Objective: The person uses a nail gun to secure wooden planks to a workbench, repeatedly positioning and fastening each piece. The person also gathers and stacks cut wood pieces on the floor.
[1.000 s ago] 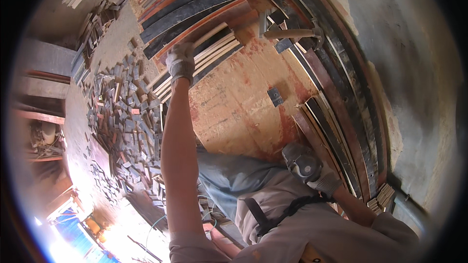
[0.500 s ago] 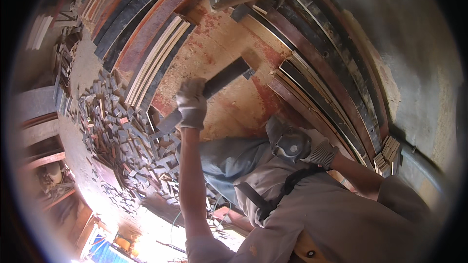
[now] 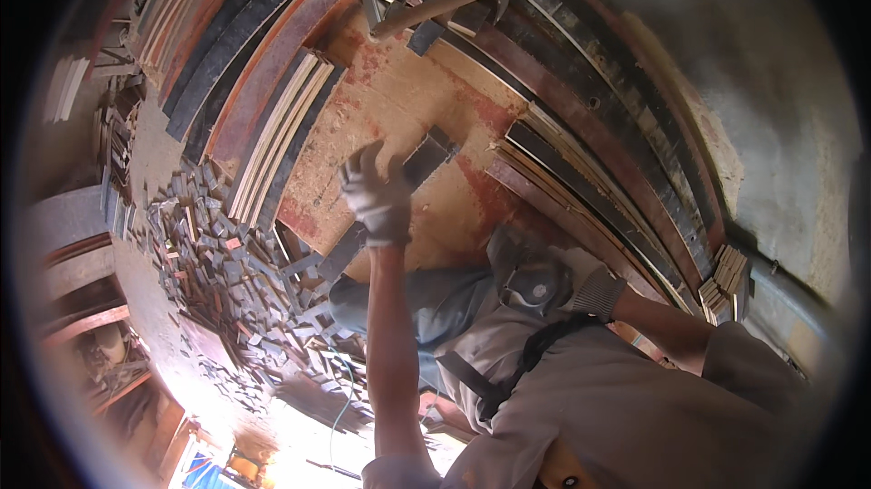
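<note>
Our gloved left hand (image 3: 379, 199) grips a dark flat strip (image 3: 390, 203) at mid-frame, over the reddish board (image 3: 399, 108). Our gloved right hand (image 3: 544, 276), right of centre, rests on our lap; its grip we cannot tell. Upper centre lies a hammer (image 3: 445, 1).

Grey-white glove (image 3: 379, 199), dark grey strip (image 3: 390, 203), reddish-brown board (image 3: 408, 117), grey-blue trousers (image 3: 426, 298).

worn reddish floor (image 3: 408, 108) at centre; grey wall (image 3: 762, 81) at two o'clock; stacked long planks (image 3: 245, 81) at eleven; glaring daylight at six.
</note>
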The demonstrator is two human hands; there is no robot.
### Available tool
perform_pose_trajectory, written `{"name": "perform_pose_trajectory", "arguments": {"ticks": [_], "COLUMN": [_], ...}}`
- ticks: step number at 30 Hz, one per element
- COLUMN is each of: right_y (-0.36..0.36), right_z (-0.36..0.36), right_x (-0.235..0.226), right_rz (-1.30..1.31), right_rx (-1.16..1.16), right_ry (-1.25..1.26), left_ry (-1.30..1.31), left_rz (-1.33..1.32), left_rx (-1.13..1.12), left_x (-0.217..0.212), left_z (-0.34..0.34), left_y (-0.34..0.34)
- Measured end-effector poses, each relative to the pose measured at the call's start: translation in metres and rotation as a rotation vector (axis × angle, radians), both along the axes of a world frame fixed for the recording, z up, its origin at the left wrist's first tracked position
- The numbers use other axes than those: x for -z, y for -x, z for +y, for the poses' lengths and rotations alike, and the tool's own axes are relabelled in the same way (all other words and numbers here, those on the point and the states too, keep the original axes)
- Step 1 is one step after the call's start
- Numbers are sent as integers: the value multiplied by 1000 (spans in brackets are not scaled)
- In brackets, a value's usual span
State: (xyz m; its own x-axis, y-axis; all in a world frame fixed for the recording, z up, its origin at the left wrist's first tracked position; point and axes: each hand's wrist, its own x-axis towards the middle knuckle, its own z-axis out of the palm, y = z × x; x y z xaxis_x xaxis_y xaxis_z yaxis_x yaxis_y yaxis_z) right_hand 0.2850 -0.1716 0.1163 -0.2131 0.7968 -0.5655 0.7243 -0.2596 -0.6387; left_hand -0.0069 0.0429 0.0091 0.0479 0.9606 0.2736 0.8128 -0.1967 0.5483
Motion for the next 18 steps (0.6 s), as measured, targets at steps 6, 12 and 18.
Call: {"name": "perform_pose_trajectory", "arguments": {"ticks": [6, 12, 18], "right_y": [1, 3, 1], "right_z": [1, 14, 20], "right_x": [-4, -13, -22], "right_rz": [-62, -9, 108], "right_rx": [-34, -13, -21], "right_ry": [176, 337, -97], "left_ry": [52, 73, 63], "left_rz": [83, 142, 20], "left_rx": [-46, 27, 131], "left_x": [12, 28, -4], "left_z": [107, 156, 58], "left_y": [-95, -111, -54]}}
